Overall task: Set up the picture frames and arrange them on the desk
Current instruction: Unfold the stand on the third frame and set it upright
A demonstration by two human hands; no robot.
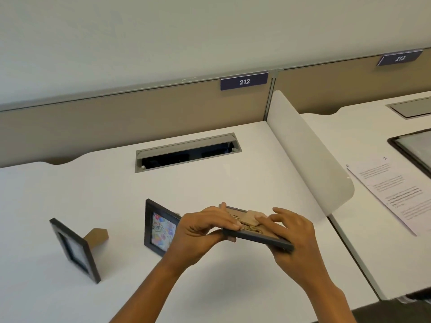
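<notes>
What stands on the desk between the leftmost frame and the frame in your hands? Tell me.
In the head view, a black frame with a birthday picture stands upright between the leftmost frame and the held frame.

Printed sheet (388, 192) text: illegibly small.

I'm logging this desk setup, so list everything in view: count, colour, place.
standing frames: 2, black, upright on the desk's left; the second shows a birthday print
held frame: 1, black with a brown back, face down above the desk
desk: 1, white
cable tray: 1, grey, lid open, rear of desk
divider: 1, white, right edge of desk
labels: 2, dark blue, 212 and 213, on the partition
paper: 1, white, next desk
left hand: grips held frame
right hand: grips held frame
</notes>
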